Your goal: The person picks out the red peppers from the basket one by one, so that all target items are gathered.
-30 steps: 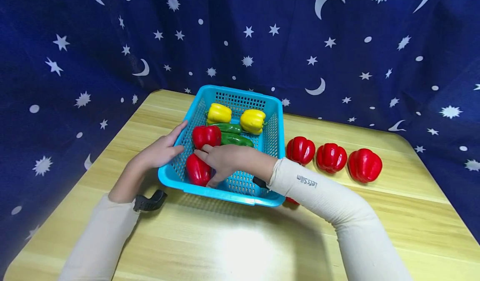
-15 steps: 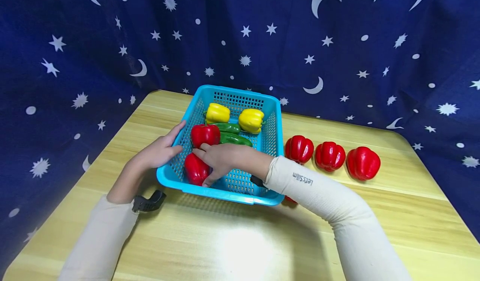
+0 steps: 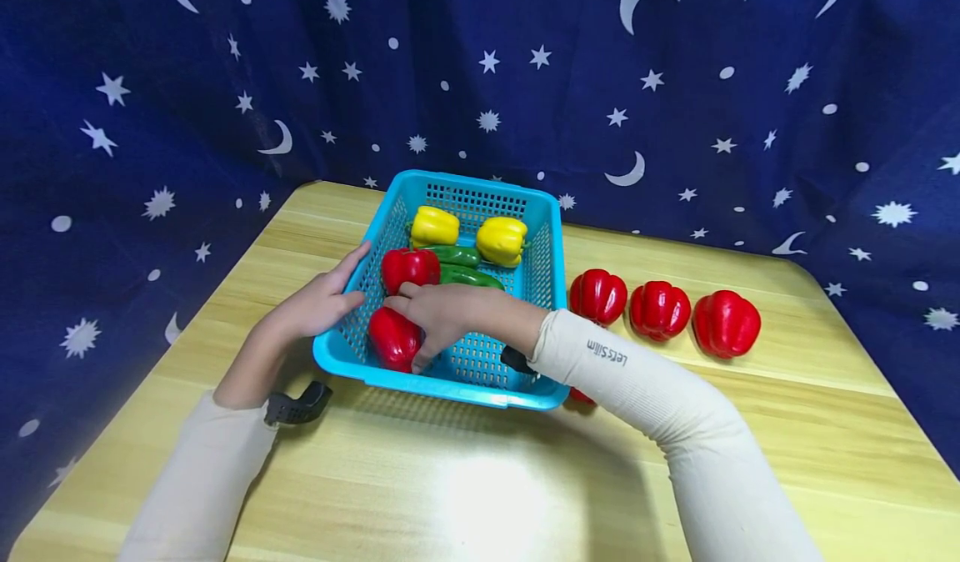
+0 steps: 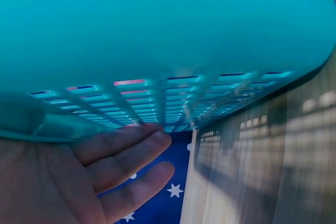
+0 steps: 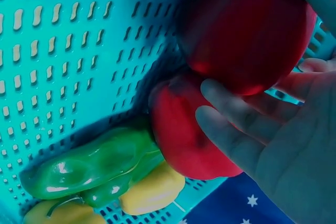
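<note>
My left hand (image 3: 318,299) rests against the outer left wall of a blue plastic basket (image 3: 450,388). In the left wrist view, its fingers (image 4: 131,163) lie extended alongside the slotted wall. Inside the basket, my right hand (image 3: 450,312) is around a red bell pepper (image 3: 393,338) in the near left corner. The thumb lies at one side of that pepper. The fingertips (image 5: 215,95) are fairly straight and spread between it and a second red bell pepper (image 3: 410,270). Two green peppers (image 3: 468,276) and two yellow bell peppers (image 3: 501,241) lie farther back in the basket.
Three red bell peppers (image 3: 660,310) stand in a row on the wooden table (image 3: 480,479), right of the basket. Another red thing (image 3: 581,396) is mostly hidden beside the basket under the right forearm. A blue star-patterned curtain (image 3: 450,70) hangs behind the table.
My right fingers have spread slightly and the thumb has shifted a little away from the near red bell pepper. The peppers keep their places, and my left hand stays at the basket wall.
</note>
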The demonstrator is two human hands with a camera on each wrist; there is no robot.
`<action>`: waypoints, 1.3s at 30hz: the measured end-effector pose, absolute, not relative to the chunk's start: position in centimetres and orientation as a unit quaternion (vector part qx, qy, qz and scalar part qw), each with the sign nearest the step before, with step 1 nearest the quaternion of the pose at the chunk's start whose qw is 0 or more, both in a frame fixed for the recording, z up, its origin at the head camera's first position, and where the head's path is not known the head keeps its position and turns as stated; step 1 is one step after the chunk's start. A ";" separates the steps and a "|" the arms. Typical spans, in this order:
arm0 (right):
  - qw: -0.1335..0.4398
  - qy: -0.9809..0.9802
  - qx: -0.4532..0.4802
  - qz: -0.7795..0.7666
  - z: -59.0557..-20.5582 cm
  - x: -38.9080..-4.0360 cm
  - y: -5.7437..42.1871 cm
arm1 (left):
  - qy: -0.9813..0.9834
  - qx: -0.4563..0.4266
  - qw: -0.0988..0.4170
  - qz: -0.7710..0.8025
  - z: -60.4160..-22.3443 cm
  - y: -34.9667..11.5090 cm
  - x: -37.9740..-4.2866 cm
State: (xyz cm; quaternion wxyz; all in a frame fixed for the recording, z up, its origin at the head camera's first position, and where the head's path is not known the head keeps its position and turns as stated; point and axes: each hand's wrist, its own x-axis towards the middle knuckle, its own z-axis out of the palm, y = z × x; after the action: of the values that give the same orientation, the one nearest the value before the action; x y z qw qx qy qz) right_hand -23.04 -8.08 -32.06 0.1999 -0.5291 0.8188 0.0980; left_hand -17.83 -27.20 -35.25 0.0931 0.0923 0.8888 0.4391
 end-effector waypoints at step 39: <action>0.174 0.841 -0.511 0.034 -28.3 -23.7 -3.5 | 0.907 0.089 0.078 0.403 -35.2 -27.3 -17.7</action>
State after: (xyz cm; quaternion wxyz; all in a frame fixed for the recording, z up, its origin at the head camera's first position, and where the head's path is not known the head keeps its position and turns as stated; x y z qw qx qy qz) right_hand -23.74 -3.50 -28.34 0.1739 -0.5114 0.8409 0.0337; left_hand -17.73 -27.31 -35.16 0.0778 0.0889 0.9075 0.4031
